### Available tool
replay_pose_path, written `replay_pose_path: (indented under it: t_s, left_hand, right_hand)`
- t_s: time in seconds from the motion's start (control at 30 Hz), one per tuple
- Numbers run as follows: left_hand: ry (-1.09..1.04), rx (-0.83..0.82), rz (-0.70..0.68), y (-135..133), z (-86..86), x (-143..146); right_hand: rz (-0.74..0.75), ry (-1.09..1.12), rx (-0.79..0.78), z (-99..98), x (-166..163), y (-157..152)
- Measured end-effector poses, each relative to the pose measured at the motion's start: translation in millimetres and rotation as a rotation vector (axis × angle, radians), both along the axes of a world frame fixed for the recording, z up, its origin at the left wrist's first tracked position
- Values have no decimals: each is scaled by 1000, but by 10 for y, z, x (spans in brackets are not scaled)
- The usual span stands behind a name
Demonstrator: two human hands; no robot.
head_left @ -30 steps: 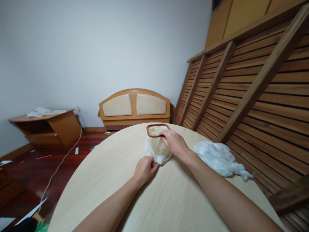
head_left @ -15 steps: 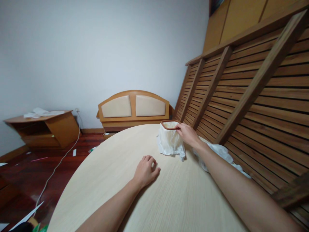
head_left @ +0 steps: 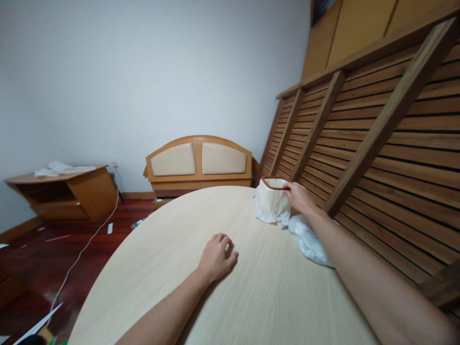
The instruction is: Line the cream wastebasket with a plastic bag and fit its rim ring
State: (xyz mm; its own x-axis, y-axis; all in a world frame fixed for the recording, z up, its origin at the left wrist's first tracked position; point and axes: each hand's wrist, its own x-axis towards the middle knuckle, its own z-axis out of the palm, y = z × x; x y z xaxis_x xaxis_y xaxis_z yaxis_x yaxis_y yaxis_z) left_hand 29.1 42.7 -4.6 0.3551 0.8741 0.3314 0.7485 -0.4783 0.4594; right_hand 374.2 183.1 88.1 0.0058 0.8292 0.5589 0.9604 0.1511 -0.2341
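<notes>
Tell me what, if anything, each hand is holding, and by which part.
The right hand grips the small bin draped in white plastic by the right side of its brown, rounded-corner rim; the left hand holds nothing.

On the bench (head_left: 161,268) before you, the lined bin (head_left: 272,205) stands near the far right edge, your right grip (head_left: 301,197) at the right of its rim (head_left: 272,187). The plastic bag (head_left: 309,242) lies just right of the bin and nearer you, partly hidden behind your right forearm (head_left: 362,273). Your left grip (head_left: 216,258) rests on the bench, left of the bin and nearer you. Beyond the bench is the headboard (head_left: 199,158), before the wall (head_left: 161,72); right, the slatted panel (head_left: 377,163); far left, papers (head_left: 59,168) on the cabinet (head_left: 86,194), a cord (head_left: 95,235) on the floor (head_left: 81,232).
</notes>
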Motion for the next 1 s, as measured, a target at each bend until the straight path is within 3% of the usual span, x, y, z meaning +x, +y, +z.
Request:
replay_pose_path:
  t_s: [0.4, 0.67, 0.83, 1.0]
  left_hand:
    - [10, 20, 2, -4, -1, 7]
    - [12, 25, -12, -21, -14, 4]
    - [23, 41, -41, -11, -23, 5]
    - [45, 54, -62, 16, -66, 2]
  right_hand:
    - [-60, -36, 28, -25, 275, -30]
    - [-38, -25, 180, -61, -120, -416]
    - [142, -46, 112, -512, -761, -910]
    - [354, -44, -318, -979, -1161, -1377]
